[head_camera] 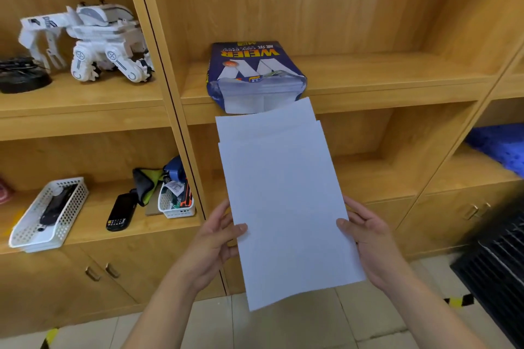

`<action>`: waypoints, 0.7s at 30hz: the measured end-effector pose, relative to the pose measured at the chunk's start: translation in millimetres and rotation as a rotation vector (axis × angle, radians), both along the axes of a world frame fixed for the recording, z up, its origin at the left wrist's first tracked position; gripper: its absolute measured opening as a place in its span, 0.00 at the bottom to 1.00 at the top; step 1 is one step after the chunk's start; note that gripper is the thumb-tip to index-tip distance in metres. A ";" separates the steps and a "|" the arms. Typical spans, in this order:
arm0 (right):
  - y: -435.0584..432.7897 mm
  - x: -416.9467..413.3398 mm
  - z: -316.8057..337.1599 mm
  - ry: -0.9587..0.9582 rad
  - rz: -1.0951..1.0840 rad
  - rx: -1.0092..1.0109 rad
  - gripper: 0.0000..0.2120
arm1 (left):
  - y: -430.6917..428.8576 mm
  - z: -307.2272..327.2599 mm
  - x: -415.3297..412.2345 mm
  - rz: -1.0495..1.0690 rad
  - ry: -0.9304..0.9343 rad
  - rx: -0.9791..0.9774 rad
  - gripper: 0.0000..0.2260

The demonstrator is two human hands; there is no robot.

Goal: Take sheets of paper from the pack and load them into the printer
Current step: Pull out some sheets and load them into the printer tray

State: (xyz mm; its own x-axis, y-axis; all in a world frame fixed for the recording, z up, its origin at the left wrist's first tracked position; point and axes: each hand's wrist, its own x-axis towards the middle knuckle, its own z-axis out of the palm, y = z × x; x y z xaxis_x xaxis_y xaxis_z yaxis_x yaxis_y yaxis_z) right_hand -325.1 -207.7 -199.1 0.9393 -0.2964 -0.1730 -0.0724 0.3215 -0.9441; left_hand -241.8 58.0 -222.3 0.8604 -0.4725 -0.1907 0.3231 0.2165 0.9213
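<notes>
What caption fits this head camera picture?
Both hands, left hand and right hand, hold white paper sheets before the opened blue paper pack.

The fanned sheets of plain paper (286,201) are white with a faint blue cast and carry no print. The opened paper pack (255,73) is deep blue, with yellow and white lettering, a small orange spot, and a pale inner flap. The wooden shelf unit (368,76) is honey-yellow with a streaked grain pattern. The plastic toy robot (96,42) is white with grey and black details. Two perforated plastic baskets (48,215) are white, dotted with rows of holes. A folded cloth (146,184) is grey and yellow-green. The floor tape (458,301) is striped yellow and black.
</notes>
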 end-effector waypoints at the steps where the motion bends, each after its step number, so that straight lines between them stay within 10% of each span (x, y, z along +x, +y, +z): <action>1: -4.5 -1.2 -1.8 0.006 0.012 0.003 0.21 | -4.5 0.7 -0.2 0.008 0.001 0.011 0.30; 21: -214.1 -110.6 5.4 -0.030 -0.186 0.064 0.19 | -229.2 65.6 -70.1 -0.072 -0.366 0.248 0.26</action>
State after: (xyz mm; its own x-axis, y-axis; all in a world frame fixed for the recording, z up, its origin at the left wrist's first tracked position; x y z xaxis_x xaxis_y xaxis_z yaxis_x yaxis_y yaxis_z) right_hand -435.7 -421.7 -193.8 0.8745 -0.4546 -0.1692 0.0221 0.3857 -0.9224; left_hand -311.9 -171.2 -156.7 0.8589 -0.5121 0.0055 -0.0279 -0.0362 0.9990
